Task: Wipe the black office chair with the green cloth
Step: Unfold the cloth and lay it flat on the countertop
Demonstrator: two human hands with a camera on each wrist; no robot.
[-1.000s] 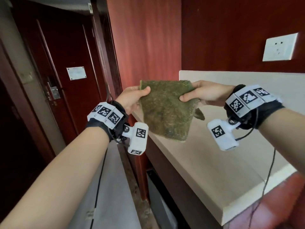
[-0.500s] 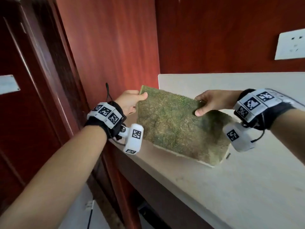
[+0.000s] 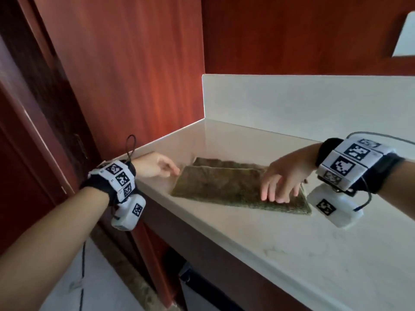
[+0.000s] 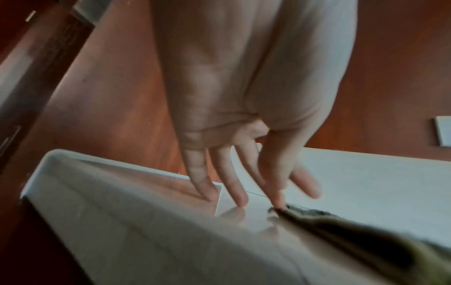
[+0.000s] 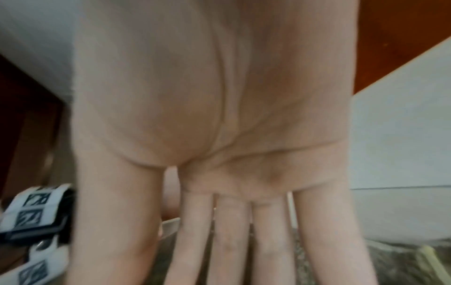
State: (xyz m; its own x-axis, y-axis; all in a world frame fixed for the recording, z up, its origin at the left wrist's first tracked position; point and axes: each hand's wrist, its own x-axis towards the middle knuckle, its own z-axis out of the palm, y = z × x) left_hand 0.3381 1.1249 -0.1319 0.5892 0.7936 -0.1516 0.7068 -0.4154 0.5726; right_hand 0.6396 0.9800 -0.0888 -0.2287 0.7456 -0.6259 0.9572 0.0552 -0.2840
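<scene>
No legible text, brand, number or sign found in any view. The only printed markings are black-and-white square coded patterns, carrying no readable characters: several on the white band at the left wrist and one on the white camera housing below it, several on the white band at the right wrist and one on its housing. The right wrist view shows the left band's patterns blurred. The white wall plate is blurred, with no marking discernible.
</scene>
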